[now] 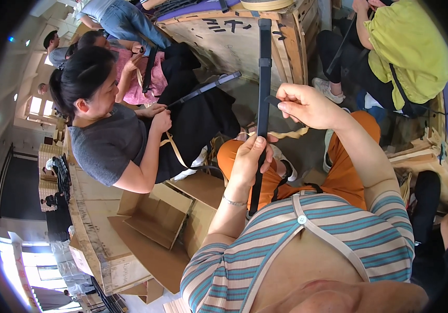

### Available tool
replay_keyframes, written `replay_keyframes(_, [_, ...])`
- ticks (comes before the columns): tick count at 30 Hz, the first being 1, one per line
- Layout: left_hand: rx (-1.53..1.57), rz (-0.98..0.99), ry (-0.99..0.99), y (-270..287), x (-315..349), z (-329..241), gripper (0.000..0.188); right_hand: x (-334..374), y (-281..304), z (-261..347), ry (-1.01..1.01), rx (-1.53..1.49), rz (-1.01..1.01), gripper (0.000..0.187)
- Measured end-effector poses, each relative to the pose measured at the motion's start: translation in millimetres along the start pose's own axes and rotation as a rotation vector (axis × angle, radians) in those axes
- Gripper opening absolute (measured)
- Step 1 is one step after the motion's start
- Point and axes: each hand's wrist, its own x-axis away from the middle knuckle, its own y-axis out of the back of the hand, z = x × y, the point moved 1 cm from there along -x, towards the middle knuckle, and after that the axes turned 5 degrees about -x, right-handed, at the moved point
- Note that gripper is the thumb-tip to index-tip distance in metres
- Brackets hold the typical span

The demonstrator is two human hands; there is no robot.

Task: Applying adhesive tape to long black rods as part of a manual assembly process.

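A long dark strap (264, 78), belt-like with band-like sections near its far end, stands nearly upright in front of me. My left hand (252, 159) is closed around its lower part, and the strap's tail hangs below over my lap. Beside the strap's right edge, my right hand (307, 106) pinches a small thin dark piece (272, 99) between thumb and fingers. Whether that piece is joined to the strap, I cannot tell. A curled yellowish strip (289, 134) lies behind the strap, below my right hand.
An open cardboard box (153, 221) stands at my left. Close by on the left sits a person in a grey shirt (110, 135) holding a similar strap (203, 89). A wooden crate (224, 44) is ahead. A person in a yellow-green top (409, 57) sits at the far right.
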Motion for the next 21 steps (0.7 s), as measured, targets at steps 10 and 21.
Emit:
replay_keyframes(10, [-0.022,-0.036,0.001,-1,3,-2,0.034,0,-4,4,0.11,0.193,-0.004,0.011])
replay_keyframes(21, [-0.111,-0.114,-0.027,-1,3,0,0.032,9,-5,11,-0.115,-0.078,-0.014,0.009])
